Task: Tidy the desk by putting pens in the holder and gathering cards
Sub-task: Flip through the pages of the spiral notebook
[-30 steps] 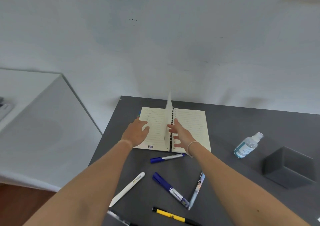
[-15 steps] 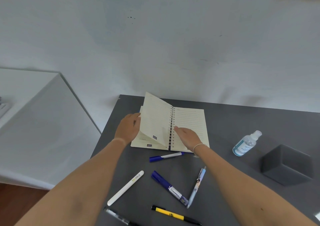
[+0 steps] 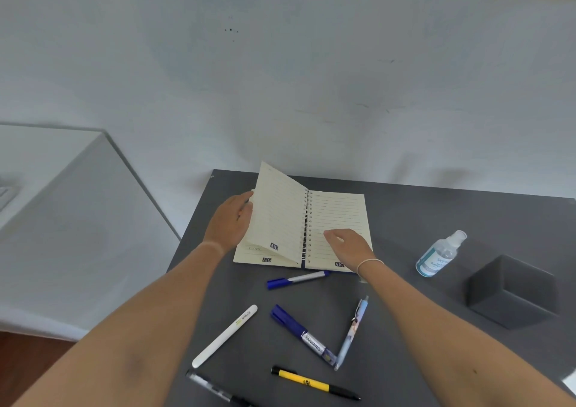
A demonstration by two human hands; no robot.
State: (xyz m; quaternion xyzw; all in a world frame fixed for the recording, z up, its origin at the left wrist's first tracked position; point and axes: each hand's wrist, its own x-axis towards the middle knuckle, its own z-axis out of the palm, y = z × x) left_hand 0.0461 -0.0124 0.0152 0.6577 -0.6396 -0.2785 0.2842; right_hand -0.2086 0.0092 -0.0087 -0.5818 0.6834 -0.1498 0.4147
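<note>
A spiral notebook (image 3: 338, 216) lies open at the far side of the dark desk (image 3: 414, 307). My left hand (image 3: 230, 222) holds the outer edge of a lifted bunch of pages (image 3: 277, 213), tilted up on the left side. My right hand (image 3: 349, 244) rests flat on the right page. Several pens lie in front: a blue-and-silver pen (image 3: 296, 279), a white pen (image 3: 224, 335), a blue marker (image 3: 302, 335), a light blue pen (image 3: 352, 332), a yellow-and-black pen (image 3: 314, 383) and a clear black pen (image 3: 215, 389). A dark cube-shaped holder (image 3: 511, 291) stands at the right. No cards are visible.
A clear sanitiser bottle (image 3: 441, 254) lies tilted between the notebook and the holder. A white counter (image 3: 53, 207) stands to the left of the desk, a pale wall behind. The desk's left edge runs just beside my left forearm.
The lifted pages have swung from upright over to the left, held by my left hand. My right hand has moved from the spine onto the right page.
</note>
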